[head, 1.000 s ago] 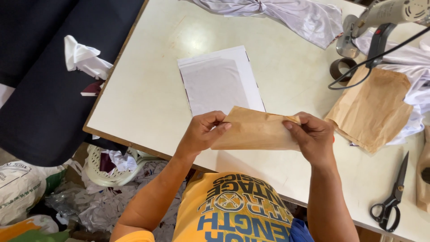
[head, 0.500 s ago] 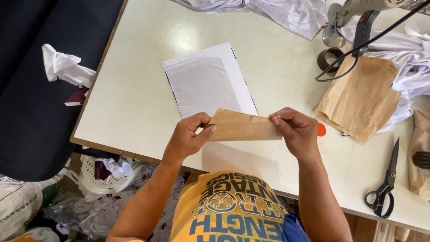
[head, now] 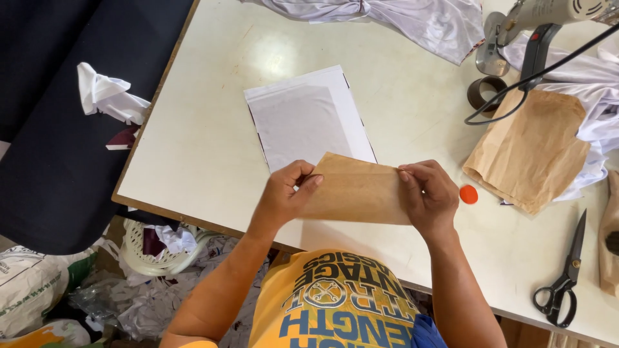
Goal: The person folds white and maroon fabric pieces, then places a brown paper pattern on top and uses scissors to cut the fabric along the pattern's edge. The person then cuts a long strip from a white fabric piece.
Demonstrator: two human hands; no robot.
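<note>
A folded piece of brown paper [head: 355,189] is held flat just above the near part of the white table [head: 206,148]. My left hand [head: 287,191] pinches its left edge and my right hand [head: 427,195] pinches its right edge. Just beyond it on the table lies a white rectangular sheet with a translucent layer [head: 303,119]. A small orange disc [head: 469,194] rests right of my right hand.
A brown paper bag [head: 530,149] lies at the right, partly under white cloth [head: 412,16]. An electric cutting tool [head: 541,19] with a black cable, a tape roll [head: 485,92] and black scissors [head: 563,283] are on the right side. Scraps fill a basket [head: 155,248] below the table's left edge.
The brown paper and both hands have stayed together at the table's near edge; the view has shifted a little, and my fingers have adjusted their grip on the paper's edges.
</note>
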